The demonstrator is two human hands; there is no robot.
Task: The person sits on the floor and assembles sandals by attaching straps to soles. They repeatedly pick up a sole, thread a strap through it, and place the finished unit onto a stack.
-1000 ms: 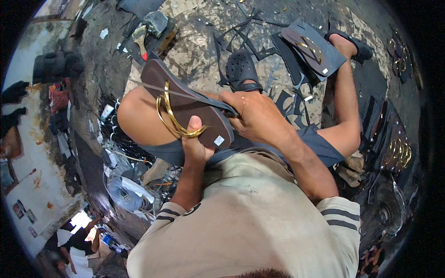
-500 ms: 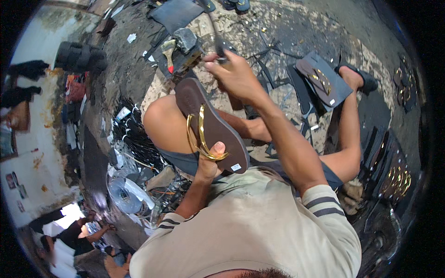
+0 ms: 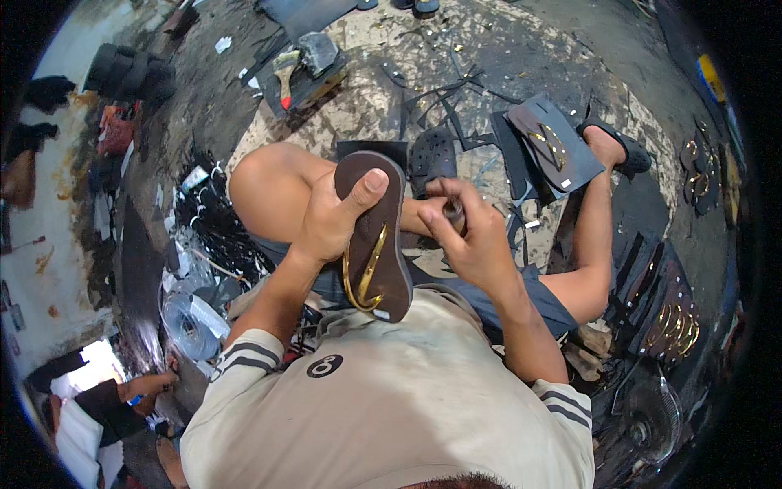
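Brown sandal [image 3: 386, 213] in left hand [image 3: 324, 220], heel end beneath thumb [image 3: 368, 187].

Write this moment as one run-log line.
Left hand: gripping brown gold-strapped thong sandal | Right hand: curled around dark object, mostly hidden | Around: second thong sandal on dark sheet, paintbrush

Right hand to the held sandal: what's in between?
Head view: a narrow gap separates the right hand from the brown sandal; the person's bare lower leg shows behind it.
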